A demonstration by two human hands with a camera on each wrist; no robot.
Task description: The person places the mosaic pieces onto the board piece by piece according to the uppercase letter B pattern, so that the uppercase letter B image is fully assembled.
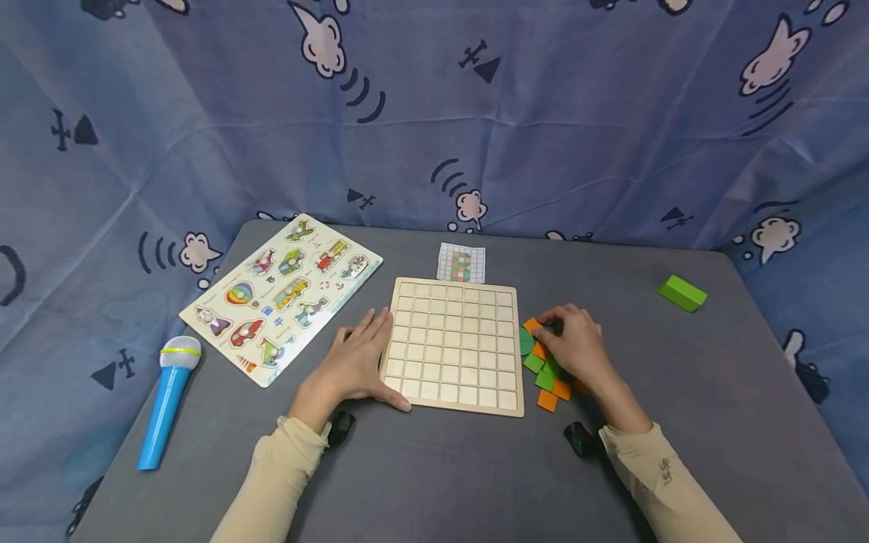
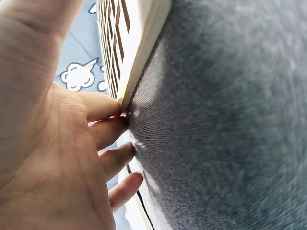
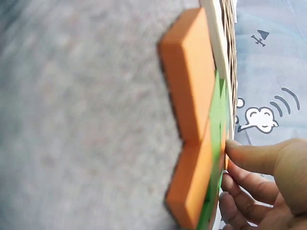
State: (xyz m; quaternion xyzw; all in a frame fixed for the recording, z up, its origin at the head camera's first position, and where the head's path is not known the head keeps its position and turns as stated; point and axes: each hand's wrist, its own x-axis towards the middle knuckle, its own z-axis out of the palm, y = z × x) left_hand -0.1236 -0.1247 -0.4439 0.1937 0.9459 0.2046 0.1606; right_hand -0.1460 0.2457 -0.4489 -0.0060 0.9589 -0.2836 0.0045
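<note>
The left hand (image 1: 353, 362) lies flat, fingers straight, steadying the pale wooden grid board (image 1: 453, 347) on the grey desk (image 1: 679, 422); it should keep that edge braced. The right hand (image 1: 575, 345) curls over the pile of orange and green wooden tiles (image 1: 545, 377) just beside the board, apparently pinching one. The vehicle peg puzzle (image 1: 285, 294), blue toy microphone (image 1: 166, 400), green block (image 1: 682, 292) and pattern card (image 1: 462, 263) lie well apart.

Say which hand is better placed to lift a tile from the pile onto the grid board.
Right. The right hand already rests on the pile of green and orange tiles beside the board. The left hand lies flat at the board's far edge, probably steadying it.
</note>
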